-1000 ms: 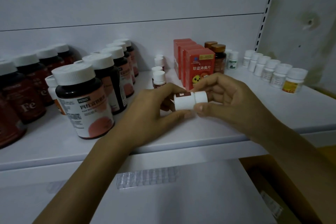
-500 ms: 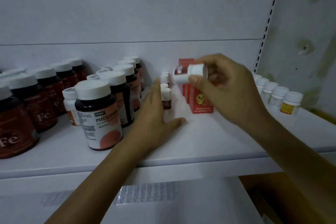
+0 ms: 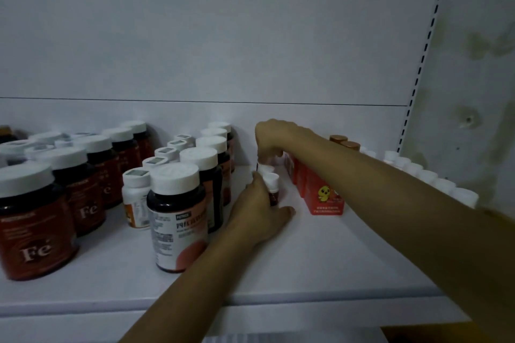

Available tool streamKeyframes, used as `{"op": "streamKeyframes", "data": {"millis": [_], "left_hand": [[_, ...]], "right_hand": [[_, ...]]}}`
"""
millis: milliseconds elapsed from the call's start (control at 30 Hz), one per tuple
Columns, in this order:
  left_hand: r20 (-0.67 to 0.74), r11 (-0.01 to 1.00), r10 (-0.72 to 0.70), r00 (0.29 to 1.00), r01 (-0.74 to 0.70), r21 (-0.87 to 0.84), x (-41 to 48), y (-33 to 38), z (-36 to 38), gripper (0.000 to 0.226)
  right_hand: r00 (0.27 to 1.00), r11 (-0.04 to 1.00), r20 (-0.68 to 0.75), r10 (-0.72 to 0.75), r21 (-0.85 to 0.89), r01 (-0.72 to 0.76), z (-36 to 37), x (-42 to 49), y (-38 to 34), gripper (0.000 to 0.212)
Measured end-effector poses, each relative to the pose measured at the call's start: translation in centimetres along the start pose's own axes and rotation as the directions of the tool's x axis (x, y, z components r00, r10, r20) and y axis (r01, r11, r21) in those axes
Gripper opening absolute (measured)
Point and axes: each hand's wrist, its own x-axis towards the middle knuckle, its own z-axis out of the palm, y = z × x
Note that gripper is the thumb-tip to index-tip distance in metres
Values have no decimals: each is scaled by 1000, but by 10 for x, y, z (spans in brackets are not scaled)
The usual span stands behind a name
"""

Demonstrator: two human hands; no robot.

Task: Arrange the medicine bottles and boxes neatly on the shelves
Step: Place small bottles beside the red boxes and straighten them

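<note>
My right hand [image 3: 271, 138] reaches to the back of the white shelf [image 3: 306, 259], fingers curled downward and pinching a small white-capped bottle [image 3: 266, 167] that they mostly hide. It sits at the rear of a short row of small bottles. The front small bottle [image 3: 273, 189], brown with a white cap, stands upright. My left hand [image 3: 260, 210] rests on the shelf with straight fingers against this bottle's left side, thumb spread out in front of it. Red boxes [image 3: 323, 193] with a yellow chick stand just to the right.
Large dark bottles [image 3: 178, 214] with white caps fill the shelf's left half, some marked Fe [image 3: 34, 225]. Two copper-capped bottles [image 3: 345, 142] stand behind the boxes. A row of small white bottles [image 3: 434, 179] runs along the right side, by the slotted upright [image 3: 418, 69].
My right hand carried the small bottle from in front of the boxes down to the back of the small-bottle row. My left hand slid forward to the front small bottle.
</note>
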Motion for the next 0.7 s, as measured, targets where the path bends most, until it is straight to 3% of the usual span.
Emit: {"op": "streamKeyframes", "data": {"millis": [167, 300, 433, 567, 700], "left_hand": [[-15, 1000, 20, 1000, -21, -7, 2, -1, 2, 71], [-15, 1000, 25, 1000, -25, 4, 1, -1, 3, 70], [-24, 999, 26, 999, -26, 34, 3, -3, 3, 70], [-27, 998, 30, 999, -28, 52, 2, -3, 4, 68], [-22, 998, 30, 999, -29, 54, 3, -4, 4, 68]], "right_hand": [[985, 998, 173, 16, 50, -25, 4, 11, 2, 27], [974, 998, 225, 25, 45, -36, 4, 16, 6, 25], [961, 990, 274, 28, 128, -65, 0, 21, 9, 36], [983, 968, 180, 36, 237, -78, -11, 29, 13, 30], [995, 985, 63, 82, 145, -90, -5, 35, 7, 32]]}}
